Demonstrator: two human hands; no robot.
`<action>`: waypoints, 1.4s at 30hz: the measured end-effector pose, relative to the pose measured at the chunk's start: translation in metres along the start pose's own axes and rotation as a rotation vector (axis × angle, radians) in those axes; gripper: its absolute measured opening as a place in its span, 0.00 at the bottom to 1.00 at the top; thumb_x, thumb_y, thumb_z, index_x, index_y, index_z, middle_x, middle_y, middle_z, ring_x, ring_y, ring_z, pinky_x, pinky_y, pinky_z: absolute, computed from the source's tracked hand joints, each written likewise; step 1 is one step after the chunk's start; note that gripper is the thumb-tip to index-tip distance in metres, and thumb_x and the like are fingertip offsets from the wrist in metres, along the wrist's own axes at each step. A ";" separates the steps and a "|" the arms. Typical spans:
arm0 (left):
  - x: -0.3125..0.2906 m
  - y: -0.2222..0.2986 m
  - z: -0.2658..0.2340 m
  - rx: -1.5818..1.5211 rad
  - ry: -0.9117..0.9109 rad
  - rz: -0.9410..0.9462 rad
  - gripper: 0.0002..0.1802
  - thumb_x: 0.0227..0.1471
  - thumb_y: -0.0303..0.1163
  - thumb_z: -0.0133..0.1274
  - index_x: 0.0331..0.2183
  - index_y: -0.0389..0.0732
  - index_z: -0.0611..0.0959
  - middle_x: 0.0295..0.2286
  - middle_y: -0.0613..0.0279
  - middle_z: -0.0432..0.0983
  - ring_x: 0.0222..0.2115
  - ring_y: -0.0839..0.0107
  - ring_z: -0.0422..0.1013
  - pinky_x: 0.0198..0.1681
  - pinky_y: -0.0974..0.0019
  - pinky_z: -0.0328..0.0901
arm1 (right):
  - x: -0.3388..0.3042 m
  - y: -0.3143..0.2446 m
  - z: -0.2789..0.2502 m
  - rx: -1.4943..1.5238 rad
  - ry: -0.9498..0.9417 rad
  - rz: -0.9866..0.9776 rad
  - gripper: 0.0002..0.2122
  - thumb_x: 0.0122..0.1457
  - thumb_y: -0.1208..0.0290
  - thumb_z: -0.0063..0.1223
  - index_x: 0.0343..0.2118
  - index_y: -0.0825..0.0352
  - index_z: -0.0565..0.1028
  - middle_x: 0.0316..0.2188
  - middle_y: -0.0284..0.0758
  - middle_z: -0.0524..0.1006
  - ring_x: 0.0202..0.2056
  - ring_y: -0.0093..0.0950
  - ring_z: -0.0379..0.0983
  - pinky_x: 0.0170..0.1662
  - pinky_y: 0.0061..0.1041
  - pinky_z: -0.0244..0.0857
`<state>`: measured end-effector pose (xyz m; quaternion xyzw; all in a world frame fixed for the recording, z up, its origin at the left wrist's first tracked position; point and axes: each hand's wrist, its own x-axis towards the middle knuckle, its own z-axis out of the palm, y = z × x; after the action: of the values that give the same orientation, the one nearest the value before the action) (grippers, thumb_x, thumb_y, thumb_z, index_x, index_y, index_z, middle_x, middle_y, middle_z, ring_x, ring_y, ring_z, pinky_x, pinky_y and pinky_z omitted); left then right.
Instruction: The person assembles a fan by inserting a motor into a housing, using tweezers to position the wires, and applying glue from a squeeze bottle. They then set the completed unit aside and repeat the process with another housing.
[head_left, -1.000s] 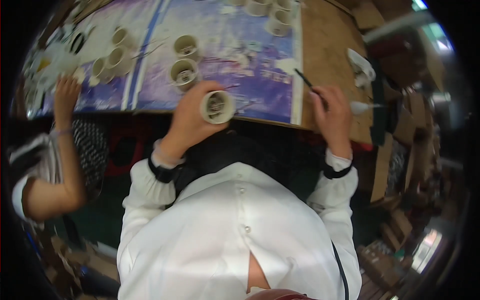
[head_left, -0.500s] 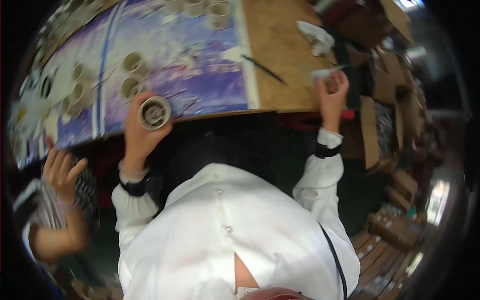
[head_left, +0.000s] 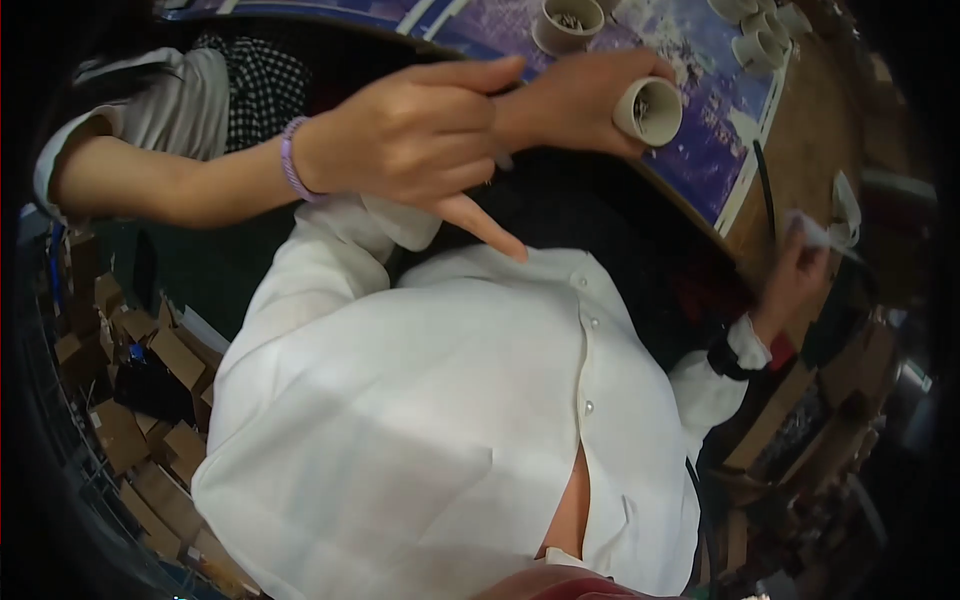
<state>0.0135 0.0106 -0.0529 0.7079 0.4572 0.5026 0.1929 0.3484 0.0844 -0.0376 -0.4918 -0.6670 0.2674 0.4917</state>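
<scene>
My left hand (head_left: 590, 100) is wrapped round a pale cup (head_left: 631, 112) at the table's edge. The cup is tilted so its mouth shows, with small, light, thin pieces inside. On the right, my right hand (head_left: 797, 275), somewhat blurred, pinches a thin whitish scrap (head_left: 812, 232) by the table's edge; its kind is unclear. A co-worker's hand (head_left: 430, 135) with a purple wristband reaches in from the left, over my left forearm, thumb and forefinger stretched out. It hides part of my left wrist.
Another filled cup (head_left: 567, 25) stands beyond my left hand on the purple, paint-smeared table cover (head_left: 690, 190). Several cups (head_left: 760, 50) stand at the far right. A dark thin stick (head_left: 766, 185) and a crumpled white wrapper (head_left: 848, 205) lie nearby. Cardboard boxes (head_left: 180, 355) crowd the floor.
The view has turned to the left. The co-worker's hand has come from beside the table to over my left forearm. My left hand still holds the cup, my right the scrap.
</scene>
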 end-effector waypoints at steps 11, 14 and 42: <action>0.001 0.006 -0.004 -0.217 -0.044 -0.100 0.34 0.34 0.25 0.66 0.46 0.40 0.72 0.36 0.62 0.73 0.37 0.72 0.71 0.43 0.69 0.66 | -0.010 -0.012 0.057 -0.185 -0.321 0.020 0.17 0.57 0.64 0.61 0.46 0.68 0.77 0.35 0.32 0.80 0.37 0.17 0.72 0.43 0.18 0.65; 0.004 0.009 -0.001 -0.221 -0.044 -0.131 0.32 0.34 0.24 0.65 0.45 0.40 0.73 0.36 0.63 0.73 0.37 0.73 0.71 0.44 0.70 0.66 | -0.012 -0.009 0.056 -0.177 -0.325 0.036 0.17 0.57 0.65 0.61 0.46 0.68 0.76 0.35 0.32 0.80 0.37 0.17 0.72 0.43 0.18 0.65; 0.014 0.008 0.010 -0.161 0.130 -0.103 0.31 0.35 0.32 0.69 0.44 0.41 0.74 0.37 0.60 0.76 0.38 0.66 0.74 0.43 0.67 0.68 | -0.011 -0.035 0.066 0.571 -0.231 0.324 0.17 0.63 0.64 0.52 0.50 0.66 0.69 0.33 0.34 0.76 0.27 0.19 0.69 0.31 0.16 0.63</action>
<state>0.0269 0.0200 -0.0434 0.6314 0.4628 0.5720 0.2447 0.2746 0.0694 -0.0366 -0.4006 -0.5297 0.5717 0.4817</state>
